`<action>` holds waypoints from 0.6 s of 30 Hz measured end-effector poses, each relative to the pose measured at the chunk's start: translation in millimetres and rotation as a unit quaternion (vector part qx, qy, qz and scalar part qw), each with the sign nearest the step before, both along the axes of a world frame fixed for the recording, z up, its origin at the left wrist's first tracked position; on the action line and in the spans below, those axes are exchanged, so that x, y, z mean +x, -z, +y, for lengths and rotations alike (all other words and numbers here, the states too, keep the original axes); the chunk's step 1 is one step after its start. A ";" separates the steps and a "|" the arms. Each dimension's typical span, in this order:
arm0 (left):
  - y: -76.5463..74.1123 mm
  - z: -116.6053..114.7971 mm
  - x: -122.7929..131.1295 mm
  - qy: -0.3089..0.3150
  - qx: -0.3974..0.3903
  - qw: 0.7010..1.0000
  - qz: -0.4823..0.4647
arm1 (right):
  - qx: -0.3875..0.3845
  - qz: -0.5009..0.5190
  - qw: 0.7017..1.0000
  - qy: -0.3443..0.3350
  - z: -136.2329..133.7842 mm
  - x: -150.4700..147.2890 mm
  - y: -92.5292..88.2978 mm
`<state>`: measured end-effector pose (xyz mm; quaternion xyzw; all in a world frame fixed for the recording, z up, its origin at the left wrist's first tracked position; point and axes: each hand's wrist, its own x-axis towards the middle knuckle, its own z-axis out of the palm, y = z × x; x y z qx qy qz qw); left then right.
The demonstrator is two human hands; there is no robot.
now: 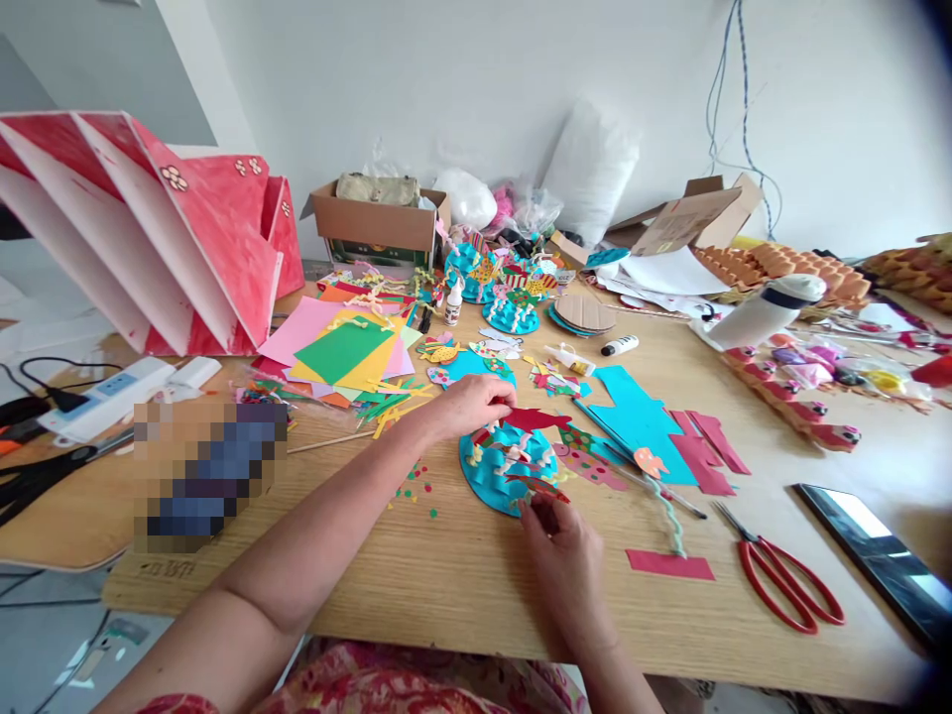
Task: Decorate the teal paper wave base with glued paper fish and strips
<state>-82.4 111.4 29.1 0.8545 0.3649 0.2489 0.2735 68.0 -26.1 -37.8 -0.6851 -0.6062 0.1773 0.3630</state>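
A round blue paper craft [483,481] lies on the table in front of me, with raised blue loops and twisted paper strips on top. At its far edge my left hand [472,405] pinches the left end of a dark red paper cutout [532,418]. My right hand [565,545] is at the near edge, its fingers closed on a small red paper piece [548,490] beside the disc. The fingertips partly hide that piece. Pink dotted paper cutouts [591,466] lie just right of the craft, and small paper dots [420,486] are scattered to its left.
Red-handled scissors [788,585], a phone [878,555] and a red paper strip [669,564] lie at the right. Blue paper [640,421] is behind them. Coloured sheets [342,352], a glue bottle [453,302] and finished blue crafts [510,315] occupy the back.
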 end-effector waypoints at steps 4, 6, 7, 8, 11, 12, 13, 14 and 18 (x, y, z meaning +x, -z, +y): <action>2.3 1.4 0.1 0.001 0.004 1.000 0.003 | -0.004 -0.006 1.000 -0.010 0.8 0.1 2.9; 2.8 1.8 0.4 0.001 0.001 1.000 0.009 | -0.002 -0.010 1.000 -0.016 1.4 0.2 3.2; 2.8 1.8 0.5 0.000 0.000 1.000 0.010 | 0.001 -0.008 1.000 -0.021 1.6 0.4 3.0; 2.7 1.7 0.6 -0.001 0.000 1.000 0.010 | 0.005 -0.003 1.000 -0.025 1.6 0.6 2.7; 1.9 1.1 0.6 0.001 0.003 1.000 0.008 | 0.011 0.053 0.998 -0.014 -0.6 1.7 -0.5; 1.5 0.8 0.5 0.002 0.005 1.000 0.006 | 0.010 0.094 0.996 -0.004 -2.3 2.0 -3.0; 1.1 0.5 0.4 0.003 0.006 1.000 0.005 | 0.006 0.150 0.989 0.005 -4.4 2.3 -6.5; 0.7 0.2 0.4 0.003 0.007 1.000 0.004 | 0.002 0.217 0.976 0.011 -6.8 2.6 -11.2; -0.4 -0.2 0.1 0.011 0.002 1.000 0.005 | -0.014 0.512 0.858 0.027 -15.2 4.9 -38.4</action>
